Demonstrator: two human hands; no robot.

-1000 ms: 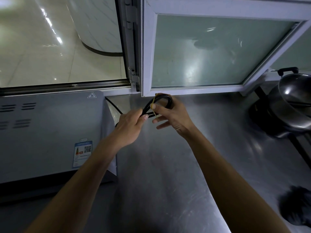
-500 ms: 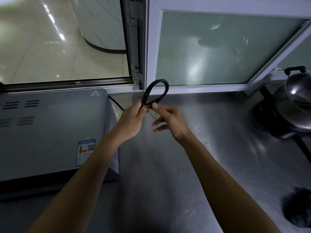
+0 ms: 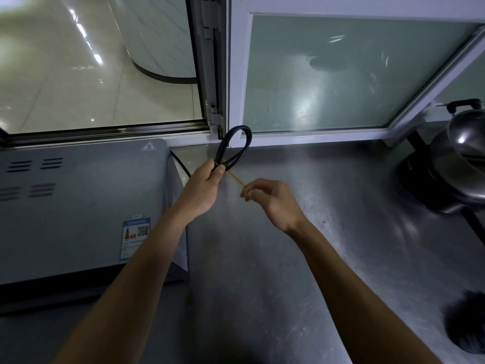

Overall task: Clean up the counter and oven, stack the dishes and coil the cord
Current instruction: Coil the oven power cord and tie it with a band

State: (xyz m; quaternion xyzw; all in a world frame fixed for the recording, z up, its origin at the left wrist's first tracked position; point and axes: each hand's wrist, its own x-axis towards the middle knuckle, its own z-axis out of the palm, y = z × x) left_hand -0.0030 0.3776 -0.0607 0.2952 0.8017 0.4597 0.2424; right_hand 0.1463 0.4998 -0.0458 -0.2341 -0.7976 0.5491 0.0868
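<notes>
My left hand [image 3: 203, 186] pinches a folded black power cord [image 3: 237, 143] whose loop sticks up above my fist, near the window sill. A thin yellow rubber band [image 3: 235, 178] runs taut from the cord bundle down to my right hand [image 3: 267, 199], which pinches its far end. The cord's tail [image 3: 181, 162] leads back behind the grey oven [image 3: 78, 206] at the left. Both hands hover over the steel counter [image 3: 288, 258].
A metal pot with a lid [image 3: 462, 158] sits on a black burner at the right edge. A dark fuzzy object [image 3: 465, 321] lies at the lower right. A white-framed window [image 3: 341, 74] swings inward over the counter's back.
My right hand has drawn away from the cord toward the lower right, stretching the yellow band. The cord loop now stands free above my left hand.
</notes>
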